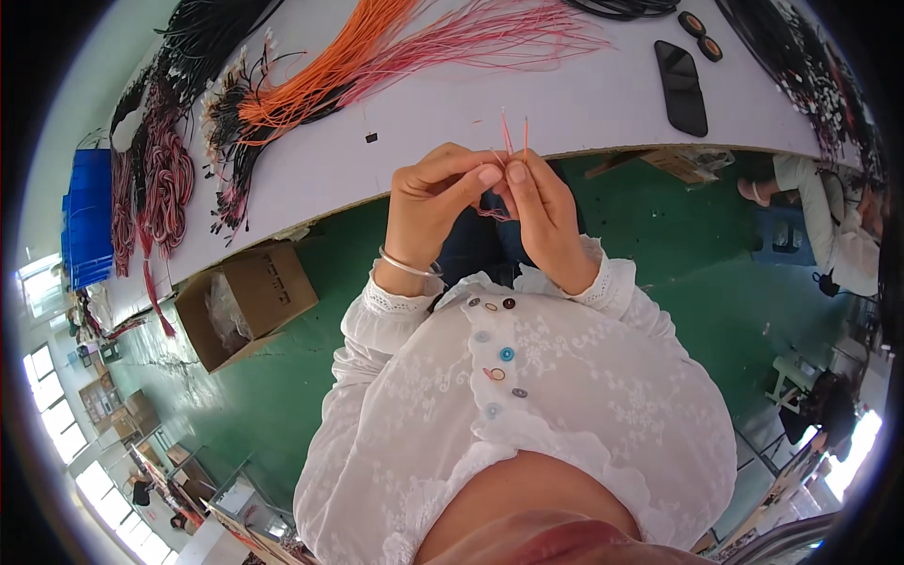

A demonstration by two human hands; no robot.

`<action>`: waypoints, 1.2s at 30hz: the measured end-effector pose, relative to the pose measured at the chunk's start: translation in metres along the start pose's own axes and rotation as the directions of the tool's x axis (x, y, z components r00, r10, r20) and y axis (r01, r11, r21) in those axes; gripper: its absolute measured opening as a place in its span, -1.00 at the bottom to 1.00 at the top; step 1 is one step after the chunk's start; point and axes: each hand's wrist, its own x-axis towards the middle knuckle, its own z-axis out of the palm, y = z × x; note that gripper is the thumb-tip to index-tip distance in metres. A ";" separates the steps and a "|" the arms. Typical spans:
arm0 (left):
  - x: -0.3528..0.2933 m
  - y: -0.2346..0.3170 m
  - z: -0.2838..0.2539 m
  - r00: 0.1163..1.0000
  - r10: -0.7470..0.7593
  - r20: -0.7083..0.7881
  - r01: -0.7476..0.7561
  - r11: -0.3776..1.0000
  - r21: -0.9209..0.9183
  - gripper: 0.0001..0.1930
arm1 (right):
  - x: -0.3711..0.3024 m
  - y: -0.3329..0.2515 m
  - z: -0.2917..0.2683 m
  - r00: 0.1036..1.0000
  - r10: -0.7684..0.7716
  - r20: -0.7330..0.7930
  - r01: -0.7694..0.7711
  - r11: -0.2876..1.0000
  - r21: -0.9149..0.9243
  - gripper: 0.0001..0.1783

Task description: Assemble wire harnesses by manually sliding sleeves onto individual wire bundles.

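Note:
My left hand and my right hand meet just off the table's near edge, both closed. Thumb and fingertips of each pinch thin pink wires. A few wire ends stand up above the fingers, and a loose pink loop hangs below, between the hands. The fingertips hide where the wires cross or join. On the table beyond my hands lies a long bundle of pink wires, beside a bundle of orange wires with black leads at its left end.
A black phone and two tape rolls lie on the white table at right. Coiled red-black cables hang at the left end. An open cardboard box stands on the floor at left. Another person sits at far right.

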 end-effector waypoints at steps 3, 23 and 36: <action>0.001 -0.002 -0.003 0.999 0.039 -0.018 -0.039 0.999 -0.005 -0.81 | 0.002 -0.001 0.000 0.999 0.009 0.044 -0.010 1.000 0.023 -0.69; 0.002 0.006 -0.017 0.997 0.035 -0.063 -0.032 0.998 0.056 -0.89 | 0.010 -0.001 -0.023 0.940 0.056 0.336 0.044 0.959 -0.281 -0.73; 0.003 0.012 -0.013 1.000 -0.004 0.023 0.002 0.998 0.070 -0.90 | 0.015 0.000 -0.027 0.902 0.113 0.417 -0.041 0.983 -0.178 -0.77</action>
